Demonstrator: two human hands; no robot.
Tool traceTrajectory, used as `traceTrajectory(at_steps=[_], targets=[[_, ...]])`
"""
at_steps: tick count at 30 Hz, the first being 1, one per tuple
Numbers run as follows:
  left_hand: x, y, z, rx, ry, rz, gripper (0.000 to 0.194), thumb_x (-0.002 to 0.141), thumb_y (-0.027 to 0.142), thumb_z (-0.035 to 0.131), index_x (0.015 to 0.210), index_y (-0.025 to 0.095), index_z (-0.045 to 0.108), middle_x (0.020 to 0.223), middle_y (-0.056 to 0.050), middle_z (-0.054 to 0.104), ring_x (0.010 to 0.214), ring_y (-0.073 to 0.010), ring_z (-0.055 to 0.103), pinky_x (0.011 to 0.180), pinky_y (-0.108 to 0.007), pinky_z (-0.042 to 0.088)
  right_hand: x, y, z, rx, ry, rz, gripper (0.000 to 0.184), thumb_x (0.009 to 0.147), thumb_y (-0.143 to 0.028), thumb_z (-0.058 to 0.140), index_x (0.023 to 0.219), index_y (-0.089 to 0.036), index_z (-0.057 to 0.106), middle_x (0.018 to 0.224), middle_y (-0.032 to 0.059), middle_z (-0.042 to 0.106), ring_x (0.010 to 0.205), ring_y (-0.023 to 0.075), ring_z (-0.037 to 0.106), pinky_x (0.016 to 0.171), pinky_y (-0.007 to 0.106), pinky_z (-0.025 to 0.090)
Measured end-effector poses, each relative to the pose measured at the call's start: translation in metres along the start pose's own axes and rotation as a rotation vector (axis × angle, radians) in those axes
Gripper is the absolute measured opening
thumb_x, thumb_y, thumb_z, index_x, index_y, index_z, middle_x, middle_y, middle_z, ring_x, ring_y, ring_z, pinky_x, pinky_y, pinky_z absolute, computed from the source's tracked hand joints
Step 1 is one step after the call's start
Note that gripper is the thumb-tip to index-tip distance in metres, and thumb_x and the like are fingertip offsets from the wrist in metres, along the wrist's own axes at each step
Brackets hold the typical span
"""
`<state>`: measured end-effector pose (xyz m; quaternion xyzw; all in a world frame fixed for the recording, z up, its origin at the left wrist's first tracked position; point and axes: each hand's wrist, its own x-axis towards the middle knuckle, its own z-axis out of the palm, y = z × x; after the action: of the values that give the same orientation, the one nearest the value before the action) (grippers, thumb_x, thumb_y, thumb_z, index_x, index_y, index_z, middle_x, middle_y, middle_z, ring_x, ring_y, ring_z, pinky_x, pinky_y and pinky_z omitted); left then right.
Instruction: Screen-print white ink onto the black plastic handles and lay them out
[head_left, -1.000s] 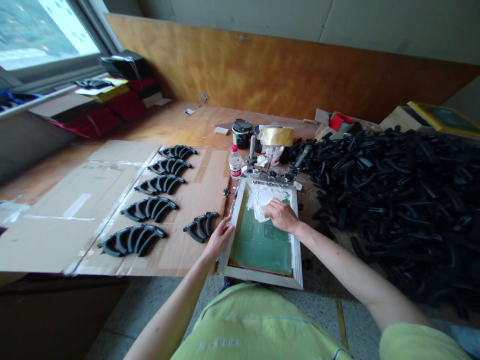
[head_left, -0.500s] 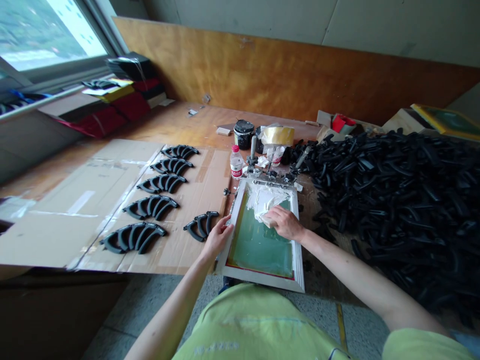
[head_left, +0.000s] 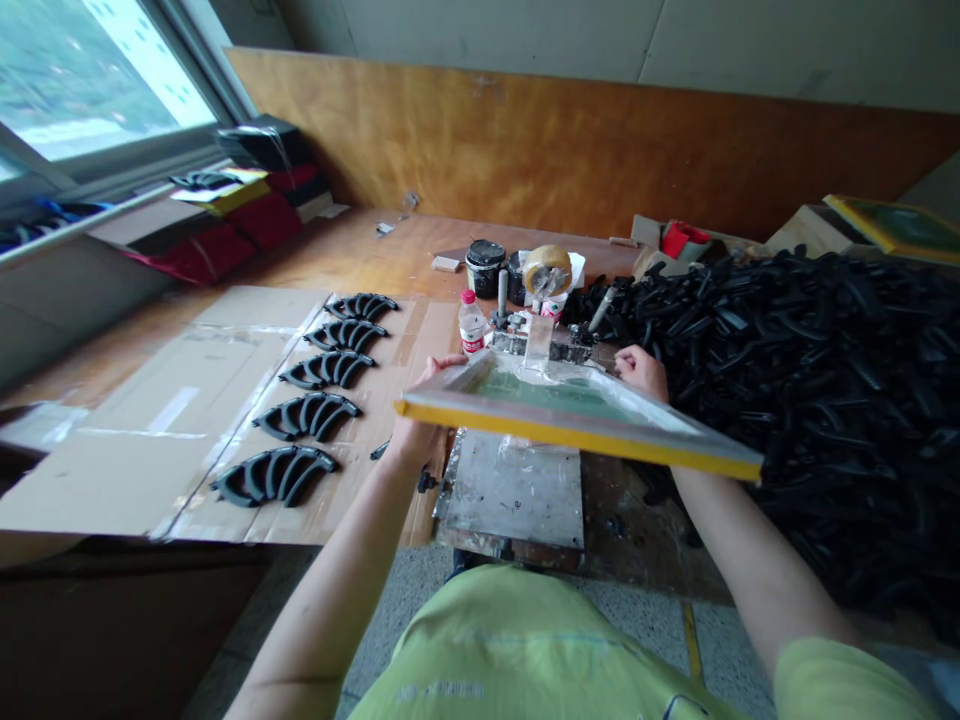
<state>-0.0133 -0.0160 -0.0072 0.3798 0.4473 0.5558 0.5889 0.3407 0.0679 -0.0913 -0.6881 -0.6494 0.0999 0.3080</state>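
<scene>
Screen frame (head_left: 577, 425) in left hand (head_left: 431, 378), above plate (head_left: 517, 490); right hand's (head_left: 643, 372) hold unclear, near parts (head_left: 787, 350).

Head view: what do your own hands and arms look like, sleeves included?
The left hand and right hand look ungloved, with bare forearms. A short light-green sleeve shows on the right arm; the left one is out of view. The light-green shirt carries small, faint lettering.
</scene>
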Motion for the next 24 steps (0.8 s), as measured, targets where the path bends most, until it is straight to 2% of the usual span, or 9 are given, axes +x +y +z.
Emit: traceTrajectory(at_steps=[3, 6, 8, 11, 14, 16, 17, 22, 24], targets=[[0.019, 0.007, 0.014, -0.058, -0.011, 0.026, 0.050, 0.084, 0.057, 0.052, 0.108, 0.015, 0.062, 0.089, -0.006, 0.068, 0.077, -0.0165, 0.064, 0.063, -0.025, 0.050, -0.044, 0.015, 0.022, 0.060, -0.189, -0.055, 0.018, 0.083, -0.026, 0.061, 0.097, -0.015, 0.064, 0.085, 0.0066, 0.068, 0.077, 0.0179, 0.061, 0.075, 0.031, 0.047], [0.014, -0.011, 0.015, -0.081, 0.031, 0.003, 0.048, 0.085, 0.056, 0.050, 0.107, 0.015, 0.062, 0.090, -0.007, 0.068, 0.076, -0.0144, 0.063, 0.062, -0.023, 0.050, -0.079, -0.004, 0.049, 0.028, -0.335, -0.278, 0.036, 0.076, -0.023, 0.070, 0.111, -0.021, 0.062, 0.099, 0.0049, 0.066, 0.091, 0.0198, 0.059, 0.085, 0.036, 0.046], [-0.003, -0.038, 0.014, -0.058, -0.003, -0.143, 0.048, 0.084, 0.055, 0.054, 0.109, 0.015, 0.062, 0.094, -0.009, 0.069, 0.075, -0.0145, 0.063, 0.060, -0.023, 0.050, -0.095, -0.027, 0.057, -0.037, -0.342, -0.347, 0.027, 0.079, -0.019, 0.068, 0.105, -0.023, 0.064, 0.100, 0.0053, 0.064, 0.097, 0.0214, 0.057, 0.089, 0.038, 0.044], [-0.039, -0.085, 0.014, 0.000, -0.127, -0.529, 0.055, 0.081, 0.058, 0.057, 0.115, 0.015, 0.059, 0.104, -0.014, 0.069, 0.080, -0.0192, 0.066, 0.058, -0.026, 0.052, -0.122, -0.067, 0.057, -0.050, -0.254, -0.365, 0.013, 0.087, -0.021, 0.060, 0.098, -0.021, 0.067, 0.093, 0.0065, 0.061, 0.095, 0.0214, 0.055, 0.087, 0.036, 0.044], [-0.066, -0.119, 0.005, -0.040, -0.074, -0.643, 0.050, 0.082, 0.058, 0.055, 0.108, 0.016, 0.060, 0.104, -0.013, 0.070, 0.086, -0.0220, 0.068, 0.059, -0.027, 0.053, -0.155, -0.099, 0.059, -0.003, -0.277, -0.576, 0.020, 0.092, -0.026, 0.052, 0.107, -0.024, 0.066, 0.093, 0.0052, 0.062, 0.094, 0.0195, 0.054, 0.086, 0.032, 0.044], [-0.072, -0.130, -0.019, -0.011, 0.027, -0.604, 0.043, 0.083, 0.055, 0.055, 0.095, 0.014, 0.063, 0.093, -0.012, 0.072, 0.080, -0.0213, 0.069, 0.055, -0.025, 0.052, -0.171, -0.099, 0.058, -0.019, -0.362, -0.657, 0.024, 0.094, -0.027, 0.050, 0.114, -0.028, 0.063, 0.095, 0.0022, 0.064, 0.094, 0.0168, 0.054, 0.086, 0.029, 0.044], [-0.072, -0.134, -0.038, 0.033, 0.091, -0.585, 0.042, 0.084, 0.054, 0.053, 0.090, 0.013, 0.064, 0.088, -0.012, 0.072, 0.075, -0.0207, 0.069, 0.053, -0.025, 0.051, -0.175, -0.089, 0.055, -0.066, -0.384, -0.607, 0.024, 0.094, -0.026, 0.050, 0.114, -0.029, 0.062, 0.097, 0.0006, 0.065, 0.095, 0.0153, 0.055, 0.086, 0.026, 0.043], [-0.064, -0.155, -0.163, 0.332, 0.518, -0.641, 0.047, 0.090, 0.048, 0.036, 0.077, 0.012, 0.064, 0.069, -0.011, 0.070, 0.055, -0.0171, 0.063, 0.046, -0.024, 0.048, -0.169, 0.021, 0.018, -0.421, -0.278, -0.032, 0.017, 0.091, -0.015, 0.048, 0.094, -0.014, 0.065, 0.093, 0.0117, 0.065, 0.093, 0.0205, 0.058, 0.079, 0.029, 0.044], [-0.063, -0.165, -0.198, 0.448, 0.589, -0.752, 0.048, 0.088, 0.050, 0.036, 0.075, 0.013, 0.064, 0.057, -0.010, 0.065, 0.050, -0.0193, 0.060, 0.043, -0.027, 0.047, -0.167, 0.059, 0.008, -0.604, -0.342, 0.161, 0.015, 0.088, -0.016, 0.053, 0.098, -0.012, 0.063, 0.098, 0.0136, 0.064, 0.094, 0.0227, 0.059, 0.076, 0.030, 0.045]])
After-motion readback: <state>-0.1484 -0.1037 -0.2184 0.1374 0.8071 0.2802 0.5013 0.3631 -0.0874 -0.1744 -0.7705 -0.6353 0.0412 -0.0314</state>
